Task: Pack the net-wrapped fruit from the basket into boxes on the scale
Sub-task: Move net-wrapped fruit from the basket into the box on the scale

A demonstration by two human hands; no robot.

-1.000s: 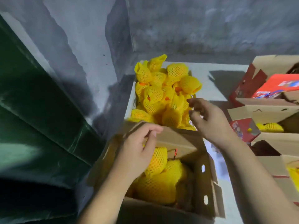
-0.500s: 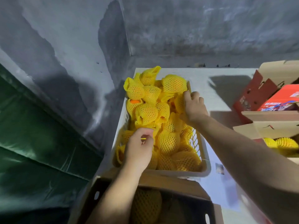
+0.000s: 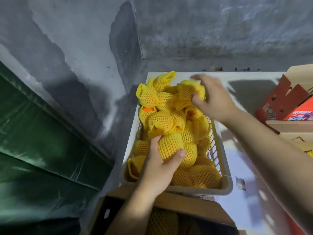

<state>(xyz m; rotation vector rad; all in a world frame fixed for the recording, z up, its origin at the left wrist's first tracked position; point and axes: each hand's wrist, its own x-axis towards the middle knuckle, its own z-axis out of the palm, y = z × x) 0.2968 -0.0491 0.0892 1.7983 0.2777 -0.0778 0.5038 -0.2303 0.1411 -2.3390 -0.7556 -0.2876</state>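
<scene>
A yellow foam-netted fruit (image 3: 171, 146) is gripped by the left hand (image 3: 159, 168) and another yellow netted fruit (image 3: 189, 93) by the right hand (image 3: 213, 100), for lifting from the white slotted plastic basket (image 3: 223, 184).

The basket (image 3: 223, 175) sits on the desk (image 3: 250, 77), against the wall (image 3: 101, 48) to its left, and holds the pile of net-wrapped fruit (image 3: 169, 119). An open box (image 3: 186, 206) stands just in front of the basket, with wrapped fruit inside it. Further boxes (image 3: 291, 102) stand at the right side of the desk. The left hand (image 3: 159, 168) is over the near part of the basket, the right hand (image 3: 215, 100) over its far part.
</scene>
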